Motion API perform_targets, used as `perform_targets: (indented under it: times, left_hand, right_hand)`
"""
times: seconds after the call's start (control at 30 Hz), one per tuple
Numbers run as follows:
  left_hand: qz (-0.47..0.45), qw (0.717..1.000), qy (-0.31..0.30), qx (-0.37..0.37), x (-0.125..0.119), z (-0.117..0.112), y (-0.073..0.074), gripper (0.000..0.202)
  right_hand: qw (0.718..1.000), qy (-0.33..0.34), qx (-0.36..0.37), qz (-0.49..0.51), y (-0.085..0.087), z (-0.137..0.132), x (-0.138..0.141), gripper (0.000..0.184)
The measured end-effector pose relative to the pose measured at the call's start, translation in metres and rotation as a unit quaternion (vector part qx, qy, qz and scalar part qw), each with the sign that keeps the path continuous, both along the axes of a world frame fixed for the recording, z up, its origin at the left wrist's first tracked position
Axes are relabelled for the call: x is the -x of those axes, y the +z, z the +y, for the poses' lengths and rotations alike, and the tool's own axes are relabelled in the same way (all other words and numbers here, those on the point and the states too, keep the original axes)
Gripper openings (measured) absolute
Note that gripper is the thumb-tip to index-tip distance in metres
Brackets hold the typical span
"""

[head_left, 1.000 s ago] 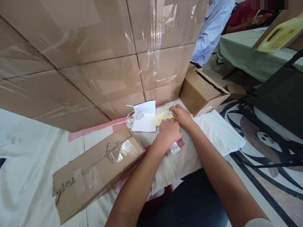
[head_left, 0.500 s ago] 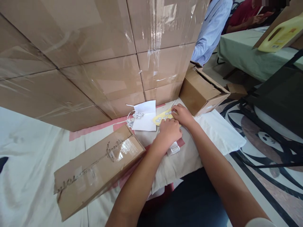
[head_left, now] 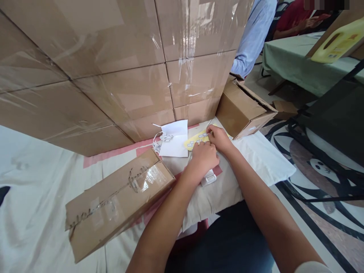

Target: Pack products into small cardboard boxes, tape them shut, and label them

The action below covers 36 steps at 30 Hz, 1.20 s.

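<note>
Sheet [head_left: 194, 140], yellow, points leftward, long axis rising rightward; hands [head_left: 204, 154] curl at it, grip unclear.

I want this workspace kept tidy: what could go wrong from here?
The small white pieces seem to lie loose at the left edge of the white paper, so a nudge could scatter them. The yellow sheet reaches the paper's right edge, so pulling it might drag the paper. The left hand might bump the white object near its wrist.
</note>
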State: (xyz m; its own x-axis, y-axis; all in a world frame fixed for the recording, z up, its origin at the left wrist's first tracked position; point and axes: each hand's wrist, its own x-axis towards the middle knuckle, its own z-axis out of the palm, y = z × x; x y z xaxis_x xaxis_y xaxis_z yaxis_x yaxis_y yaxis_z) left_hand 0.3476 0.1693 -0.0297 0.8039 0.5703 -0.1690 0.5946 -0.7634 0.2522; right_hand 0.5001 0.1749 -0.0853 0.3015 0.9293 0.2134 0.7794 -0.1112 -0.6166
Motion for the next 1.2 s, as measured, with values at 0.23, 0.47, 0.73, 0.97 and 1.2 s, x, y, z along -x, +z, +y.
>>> perform_targets:
  times: [0.23, 0.47, 0.73, 0.97, 1.2]
  left_hand:
    - [-0.001, 1.0, 0.002, 0.003, 0.0, 0.0, 0.001, 0.033]
    - [0.006, 1.0, 0.025, 0.018, 0.0, 0.0, 0.003, 0.043]
    - [0.062, 0.995, 0.046, 0.061, -0.004, 0.01, 0.004, 0.063]
    - [0.082, 0.993, 0.04, 0.072, -0.008, 0.017, 0.0, 0.065]
    - [0.057, 0.995, 0.054, 0.064, -0.009, 0.017, 0.0, 0.052]
  right_hand:
    - [0.998, 0.018, -0.012, 0.058, 0.004, -0.001, 0.003, 0.016]
    - [0.994, 0.034, -0.021, 0.101, 0.001, 0.0, 0.0, 0.015]
    - [0.992, 0.056, -0.022, 0.108, 0.003, -0.002, 0.001, 0.012]
    - [0.994, 0.045, -0.024, 0.098, -0.002, 0.003, 0.001, 0.013]
    - [0.991, -0.008, -0.057, 0.123, -0.002, 0.007, -0.007, 0.011]
